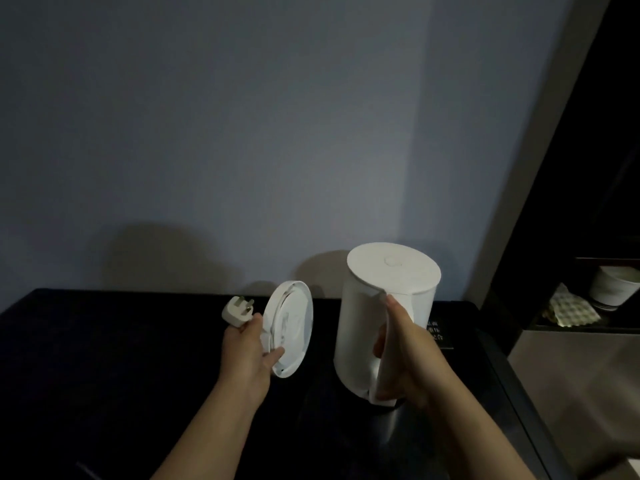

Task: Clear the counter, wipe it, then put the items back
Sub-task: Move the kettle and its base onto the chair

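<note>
My left fingers point(274, 355) clasp a tilted white kettle base point(294, 320) and plug point(237, 311), while my right fingers point(394, 308) grip the white kettle point(367, 306) by its handle point(382, 398), dark tabletop point(104, 358) beneath them.

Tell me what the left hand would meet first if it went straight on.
Probably the plain grey wall behind the black counter: the left hand, gripping a white round kettle base and white plug, points there.

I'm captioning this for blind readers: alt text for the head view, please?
A person's right hand holds a white kettle by its handle over a dark counter, while the left hand holds its round base, tilted on edge, and the plug.
</note>
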The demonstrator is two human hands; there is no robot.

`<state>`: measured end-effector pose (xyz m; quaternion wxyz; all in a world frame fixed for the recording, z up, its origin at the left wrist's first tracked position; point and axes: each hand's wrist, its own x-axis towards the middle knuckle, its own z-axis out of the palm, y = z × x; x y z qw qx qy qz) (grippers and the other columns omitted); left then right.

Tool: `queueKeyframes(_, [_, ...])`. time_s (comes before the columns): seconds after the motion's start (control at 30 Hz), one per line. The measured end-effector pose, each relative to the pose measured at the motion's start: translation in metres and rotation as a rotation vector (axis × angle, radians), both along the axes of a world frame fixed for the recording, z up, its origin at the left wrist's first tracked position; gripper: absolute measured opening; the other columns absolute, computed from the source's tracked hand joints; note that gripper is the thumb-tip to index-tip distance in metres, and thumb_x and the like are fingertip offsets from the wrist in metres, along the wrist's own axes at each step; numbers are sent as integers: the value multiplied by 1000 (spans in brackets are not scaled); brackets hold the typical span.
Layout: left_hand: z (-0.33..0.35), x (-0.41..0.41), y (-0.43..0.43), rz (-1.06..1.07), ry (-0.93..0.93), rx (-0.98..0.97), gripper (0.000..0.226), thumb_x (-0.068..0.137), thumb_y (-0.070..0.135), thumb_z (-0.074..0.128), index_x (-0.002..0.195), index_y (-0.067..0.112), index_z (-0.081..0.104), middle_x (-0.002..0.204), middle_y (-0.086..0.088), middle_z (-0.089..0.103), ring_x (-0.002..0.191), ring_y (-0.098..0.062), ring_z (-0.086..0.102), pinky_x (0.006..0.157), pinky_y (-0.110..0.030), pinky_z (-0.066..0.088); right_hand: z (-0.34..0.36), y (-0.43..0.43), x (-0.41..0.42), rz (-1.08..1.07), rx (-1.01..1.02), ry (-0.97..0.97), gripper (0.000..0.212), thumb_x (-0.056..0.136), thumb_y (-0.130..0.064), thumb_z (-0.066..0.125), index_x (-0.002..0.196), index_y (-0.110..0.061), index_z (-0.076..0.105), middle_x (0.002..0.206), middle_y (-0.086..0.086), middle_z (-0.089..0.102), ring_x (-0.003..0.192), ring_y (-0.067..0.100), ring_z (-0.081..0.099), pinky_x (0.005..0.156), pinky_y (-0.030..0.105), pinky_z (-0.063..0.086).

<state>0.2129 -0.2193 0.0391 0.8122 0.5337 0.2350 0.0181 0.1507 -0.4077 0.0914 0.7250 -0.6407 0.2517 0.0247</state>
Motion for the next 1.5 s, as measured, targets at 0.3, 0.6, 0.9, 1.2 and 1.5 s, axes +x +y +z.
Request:
queueKeyframes(0.3, [14, -120, 37, -4, -66, 10, 34, 98, 18, 47, 130, 8, 47, 133, -14, 51, 121, -30, 51, 84, -45, 49, 20, 35, -115, 41, -55, -71, 47, 90, -48, 53, 106, -4, 60, 83, 8, 55, 78, 20, 54, 56, 30, 40])
queueKeyframes(0.6, [23, -271, 55, -91, -107, 19, 33, 97, 20, 49, 130, 15, 48, 131, -9, 53, 121, -27, 52, 89, -45, 49, 31, 41, -255, -14, -84, -78, 44, 88, -49, 51, 84, -7, 61, 82, 11, 60, 75, 22, 56, 61, 30, 45])
queueKeyframes(0.9, [34, -365, -55, -315, -99, 17, 19, 96, 15, 52, 115, 17, 53, 126, -9, 57, 120, -26, 53, 88, -47, 49, 32, -54, -393, -115, -64, -136, 44, 88, -53, 51, 75, -11, 58, 70, 11, 58, 63, 26, 54, 62, 33, 47])
queueKeyframes(1.2, [14, -460, -300, -592, -27, 49, 26, 96, 15, 52, 122, 13, 51, 125, -10, 58, 115, -25, 55, 89, -46, 48, 18, -252, -543, -490, -47, -102, 41, 87, -48, 55, 72, -9, 58, 65, 8, 55, 67, 23, 55, 75, 41, 47])
queueKeyframes(1.5, [-20, -560, -537, -798, 115, 109, 20, 94, 13, 55, 114, 13, 52, 125, -12, 57, 110, -28, 54, 87, -45, 48, -29, -461, -680, -640, -79, 35, 32, 92, -32, 54, 69, -11, 55, 61, 6, 54, 54, 18, 50, 57, 31, 43])
